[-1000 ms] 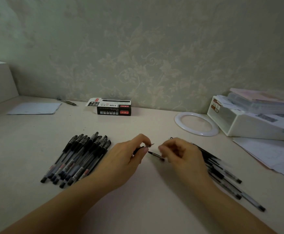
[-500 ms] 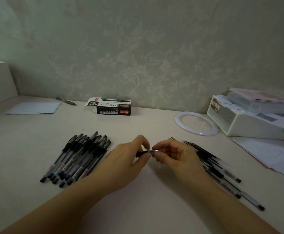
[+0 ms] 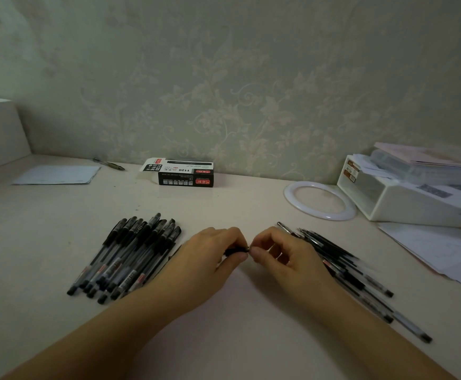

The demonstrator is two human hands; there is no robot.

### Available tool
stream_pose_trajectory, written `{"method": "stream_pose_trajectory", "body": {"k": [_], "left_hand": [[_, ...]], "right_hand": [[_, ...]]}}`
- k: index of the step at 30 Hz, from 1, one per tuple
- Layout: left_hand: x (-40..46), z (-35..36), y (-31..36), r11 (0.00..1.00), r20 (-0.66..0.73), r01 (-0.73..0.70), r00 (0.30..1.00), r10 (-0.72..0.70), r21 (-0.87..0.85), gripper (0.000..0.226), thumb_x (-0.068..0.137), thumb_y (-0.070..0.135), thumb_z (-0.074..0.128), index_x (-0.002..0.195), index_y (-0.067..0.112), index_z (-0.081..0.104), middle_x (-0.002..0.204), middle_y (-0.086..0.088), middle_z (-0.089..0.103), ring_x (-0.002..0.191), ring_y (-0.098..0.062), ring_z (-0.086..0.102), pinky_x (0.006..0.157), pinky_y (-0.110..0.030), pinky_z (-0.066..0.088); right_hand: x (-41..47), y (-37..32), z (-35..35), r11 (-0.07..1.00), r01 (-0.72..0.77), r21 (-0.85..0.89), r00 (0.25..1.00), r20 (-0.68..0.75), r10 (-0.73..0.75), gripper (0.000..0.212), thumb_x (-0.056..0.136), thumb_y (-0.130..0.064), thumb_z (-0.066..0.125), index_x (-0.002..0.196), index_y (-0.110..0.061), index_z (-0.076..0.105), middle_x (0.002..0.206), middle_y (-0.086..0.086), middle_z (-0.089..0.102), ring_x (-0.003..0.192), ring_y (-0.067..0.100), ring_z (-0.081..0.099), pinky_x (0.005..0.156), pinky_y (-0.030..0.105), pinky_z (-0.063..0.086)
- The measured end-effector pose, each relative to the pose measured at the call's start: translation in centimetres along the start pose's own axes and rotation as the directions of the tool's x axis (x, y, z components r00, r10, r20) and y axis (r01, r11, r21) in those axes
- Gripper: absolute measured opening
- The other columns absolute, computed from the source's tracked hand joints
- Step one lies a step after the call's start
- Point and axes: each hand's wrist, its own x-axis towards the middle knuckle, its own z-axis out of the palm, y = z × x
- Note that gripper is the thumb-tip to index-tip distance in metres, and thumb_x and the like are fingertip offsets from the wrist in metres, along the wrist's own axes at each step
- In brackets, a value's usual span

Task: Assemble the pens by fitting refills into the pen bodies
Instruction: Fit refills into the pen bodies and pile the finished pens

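Pen tip being fitted between two hands at mid-worktop; cross-threading and roll-off are the risks.

The left hand (image 3: 210,259) grips the dark front end of a pen (image 3: 233,251), most of it hidden under the palm; the right hand (image 3: 278,253) pinches the small metal tip at the pen's end, the two hands all but touching. If the tip goes on askew it may jam or slip from the pinch and roll. The loose parts (image 3: 344,267) lie touching the right wrist, so a sweep could scatter them. The capped pens (image 3: 128,253) lie in a row at left. The worktop (image 3: 237,325) is pale and smooth, set against a floral-papered wall (image 3: 224,78), and carries a pen box (image 3: 185,176), a white ring (image 3: 320,200), a storage bin (image 3: 405,193) and papers (image 3: 56,174); lighting is dim.
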Motion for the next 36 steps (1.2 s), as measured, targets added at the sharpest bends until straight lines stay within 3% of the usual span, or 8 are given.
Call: {"method": "stream_pose_trajectory", "body": {"k": [5, 10, 16, 20, 23, 27, 31, 36], "left_hand": [[0.0, 0.1, 0.2, 1.000, 0.014, -0.007, 1.000, 0.007, 0.006, 0.006, 0.095, 0.034, 0.054, 0.097, 0.031, 0.058, 0.086, 0.019, 0.058, 0.084, -0.002, 0.049, 0.073, -0.027, 0.046], [0.0, 0.0, 0.2, 1.000, 0.000, 0.008, 1.000, -0.008, -0.027, 0.005, 0.094, 0.032, 0.055, 0.097, 0.030, 0.059, 0.086, 0.017, 0.059, 0.084, -0.004, 0.052, 0.073, -0.029, 0.047], [0.1, -0.3, 0.4, 0.998, -0.049, -0.054, 0.997, 0.054, 0.012, 0.004, 0.093, 0.028, 0.059, 0.090, 0.027, 0.060, 0.078, 0.015, 0.057, 0.078, -0.006, 0.048, 0.067, -0.025, 0.041], [0.2, -0.3, 0.4, 1.000, -0.108, -0.022, 0.994, 0.023, 0.009, 0.003, 0.092, 0.028, 0.060, 0.089, 0.028, 0.061, 0.078, 0.017, 0.058, 0.078, -0.004, 0.050, 0.067, -0.020, 0.041], [0.2, -0.2, -0.2, 0.998, -0.122, 0.053, 0.991, -0.049, 0.033, 0.003, 0.093, 0.031, 0.057, 0.093, 0.029, 0.060, 0.083, 0.017, 0.060, 0.079, -0.001, 0.051, 0.068, -0.017, 0.041], [0.0, -0.1, -1.0, 0.987, -0.097, 0.151, 0.985, -0.144, 0.061, 0.007, 0.094, 0.032, 0.055, 0.096, 0.030, 0.061, 0.087, 0.015, 0.057, 0.080, -0.002, 0.052, 0.072, -0.022, 0.047], [-0.2, -0.2, -1.3, 0.980, -0.054, 0.177, 0.984, -0.172, 0.089, 0.007, 0.094, 0.032, 0.056, 0.096, 0.031, 0.062, 0.089, 0.014, 0.054, 0.077, -0.001, 0.051, 0.070, -0.020, 0.046], [-0.1, -0.3, -1.4, 0.984, -0.027, 0.159, 0.987, -0.158, 0.085, 0.006, 0.092, 0.030, 0.059, 0.095, 0.030, 0.064, 0.091, 0.013, 0.054, 0.079, -0.003, 0.052, 0.070, -0.015, 0.043]], "right_hand": [[-0.1, -0.2, 0.3, 1.000, -0.019, -0.015, 0.999, -0.040, 0.018, 0.038, 0.095, -0.049, 0.047, 0.071, -0.023, 0.064, 0.066, -0.004, 0.064, 0.058, 0.006, 0.055, 0.058, 0.019, 0.042], [0.0, -0.4, -0.1, 1.000, 0.001, 0.007, 1.000, 0.011, -0.001, 0.010, 0.095, -0.031, 0.060, 0.088, -0.027, 0.066, 0.081, -0.013, 0.066, 0.068, 0.005, 0.056, 0.062, 0.014, 0.044], [0.0, -0.4, 0.4, 0.998, -0.016, 0.054, 0.999, 0.030, 0.014, 0.024, 0.099, -0.025, 0.053, 0.076, -0.019, 0.059, 0.063, -0.003, 0.049, 0.058, 0.002, 0.040, 0.056, 0.016, 0.035], [0.2, -0.4, 0.4, 0.997, -0.039, 0.059, 0.995, -0.085, 0.044, 0.032, 0.096, -0.044, 0.047, 0.075, -0.025, 0.063, 0.067, -0.010, 0.059, 0.061, 0.001, 0.051, 0.059, 0.012, 0.038], [0.6, 0.5, 0.0, 0.983, -0.102, -0.151, 0.981, -0.178, 0.075, 0.022, 0.094, -0.048, 0.053, 0.089, -0.030, 0.065, 0.083, -0.014, 0.060, 0.074, -0.002, 0.053, 0.062, 0.011, 0.036], [0.4, 1.5, 0.6, 0.919, -0.079, -0.386, 0.997, -0.047, 0.066, 0.021, 0.088, -0.044, 0.066, 0.100, -0.027, 0.068, 0.099, -0.011, 0.053, 0.094, 0.000, 0.048, 0.080, 0.016, 0.038], [0.4, 1.4, 0.5, 0.937, -0.060, -0.344, 0.995, -0.092, 0.030, 0.003, 0.093, -0.027, 0.062, 0.091, -0.027, 0.063, 0.088, -0.016, 0.056, 0.083, 0.000, 0.050, 0.071, 0.014, 0.037], [0.3, 1.1, 0.2, 0.968, -0.007, -0.250, 0.997, -0.070, -0.011, 0.005, 0.091, -0.022, 0.064, 0.090, -0.027, 0.064, 0.085, -0.014, 0.061, 0.080, 0.001, 0.054, 0.068, 0.009, 0.040]]}}
